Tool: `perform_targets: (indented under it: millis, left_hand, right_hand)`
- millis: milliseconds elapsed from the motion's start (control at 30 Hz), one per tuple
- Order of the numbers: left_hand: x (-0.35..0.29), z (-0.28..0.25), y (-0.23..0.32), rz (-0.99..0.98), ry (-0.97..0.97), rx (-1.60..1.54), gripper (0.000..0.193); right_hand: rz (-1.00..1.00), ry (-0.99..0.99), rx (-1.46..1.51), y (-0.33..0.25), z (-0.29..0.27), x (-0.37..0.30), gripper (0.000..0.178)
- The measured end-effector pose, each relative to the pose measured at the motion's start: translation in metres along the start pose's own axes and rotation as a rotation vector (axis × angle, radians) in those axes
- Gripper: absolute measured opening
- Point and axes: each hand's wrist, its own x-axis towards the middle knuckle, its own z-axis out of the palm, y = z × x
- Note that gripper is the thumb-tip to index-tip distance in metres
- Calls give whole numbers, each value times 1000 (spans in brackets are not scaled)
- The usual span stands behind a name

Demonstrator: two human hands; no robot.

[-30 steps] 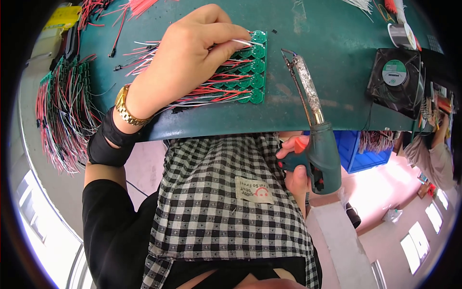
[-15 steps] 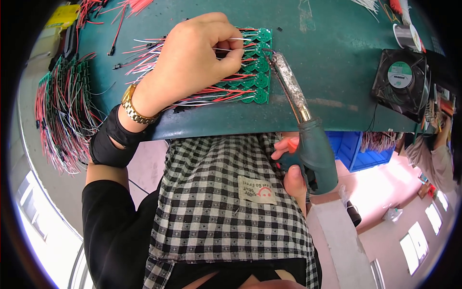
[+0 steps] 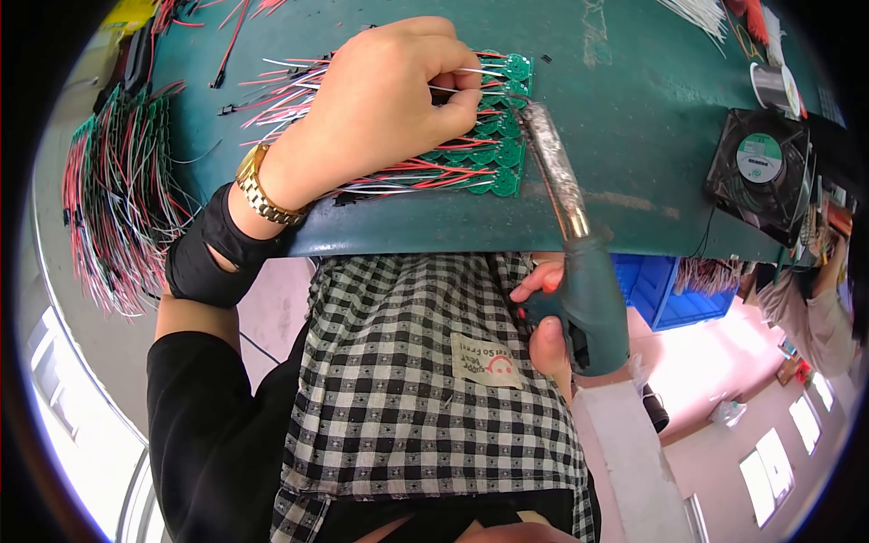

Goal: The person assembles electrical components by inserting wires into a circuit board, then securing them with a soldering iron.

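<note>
Bundle of wired boards (image 3: 127,199) sits at far left, by the left edge of the green table (image 3: 634,154). Next, red wires (image 3: 233,45) up top. Left forearm comes up from below with a black wrist band (image 3: 213,258) and gold watch (image 3: 272,204). Left hand (image 3: 389,104) is over the table, back of hand up; thumb and index finger together at the tips, clamped on a white wire (image 3: 494,91); other fingers mostly hidden. Green circuit boards (image 3: 518,68) lie in a grid on the table, partly under that hand, showing just right of it, red and white wires running off leftward. Right hand (image 3: 549,344) wraps the handle of a soldering iron (image 3: 593,290), some fingers hidden behind it. Iron slants up, tip at the boards' right edge near the white wire's end; cannot tell if it touches. Farther right: blue crate (image 3: 688,303) below the table edge, white wire bundle (image 3: 697,16) at top, black fan (image 3: 760,167), spool (image 3: 776,89) just beyond it, another person's sleeve (image 3: 804,317) near the rim.
</note>
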Motion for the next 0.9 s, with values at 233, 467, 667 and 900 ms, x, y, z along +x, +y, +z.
perform_targets:
  millis: [233, 467, 667, 900]
  left_hand:
    - [0, -2, -2, 3, -11, 8, 8]
    - [1, -1, -2, 35, -23, 29, 7]
    - [3, -12, -13, 122, -153, -166, 11]
    - [20, -43, 4, 203, -417, -218, 11]
  right_hand:
    - [-171, 118, 170, 10, -2, -3, 50]
    - [-85, 278, 214, 13, 5, -12, 60]
    - [-117, 285, 232, 19, 7, -15, 59]
    - [-273, 350, 252, 25, 11, -13, 55]
